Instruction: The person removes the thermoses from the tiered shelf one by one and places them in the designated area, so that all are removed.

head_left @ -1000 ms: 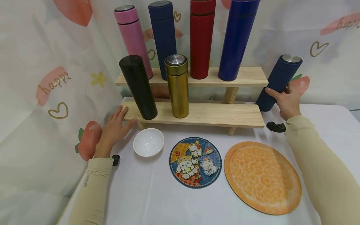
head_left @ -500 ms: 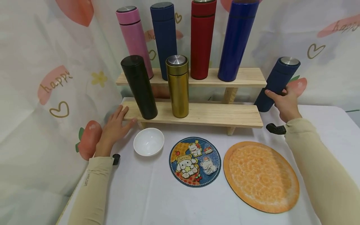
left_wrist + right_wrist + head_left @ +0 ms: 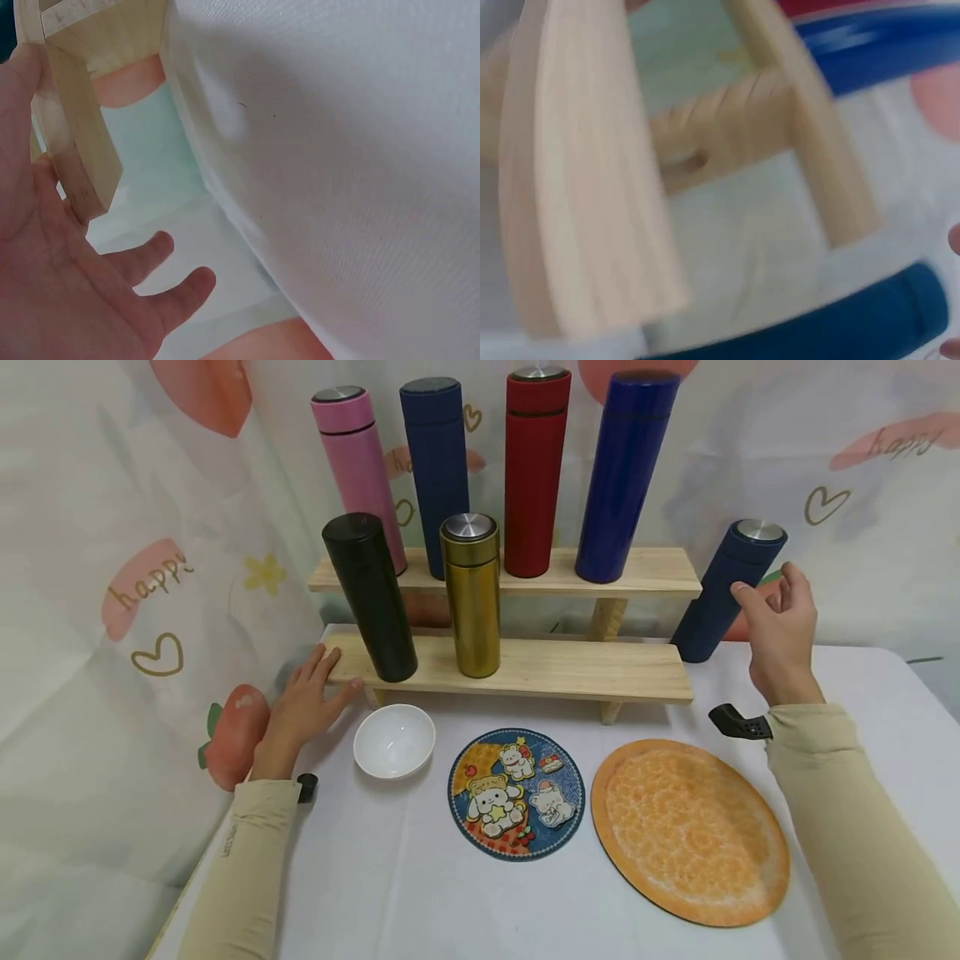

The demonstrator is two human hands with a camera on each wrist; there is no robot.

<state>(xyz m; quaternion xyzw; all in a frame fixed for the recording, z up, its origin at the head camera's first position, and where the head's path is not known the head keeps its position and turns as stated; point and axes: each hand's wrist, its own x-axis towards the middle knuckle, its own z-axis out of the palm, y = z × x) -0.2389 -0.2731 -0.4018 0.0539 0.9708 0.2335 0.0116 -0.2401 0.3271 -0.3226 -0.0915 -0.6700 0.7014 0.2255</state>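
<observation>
On the desk (image 3: pixel 360 877) right of the rack (image 3: pixel 585 667), the flask (image 3: pixel 714 597) is flanked by the loosely parted right hand (image 3: pixel 783 639), seemingly for steadying, the rack's left end being touched by the spread left hand (image 3: pixel 303 706), probably for bracing.

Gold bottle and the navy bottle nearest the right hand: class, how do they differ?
The gold bottle looks shiny and metallic; the navy bottle looks matte. The gold bottle stands on the lower shelf; the navy bottle stands beside its right end. Both are silvery on top.
</observation>
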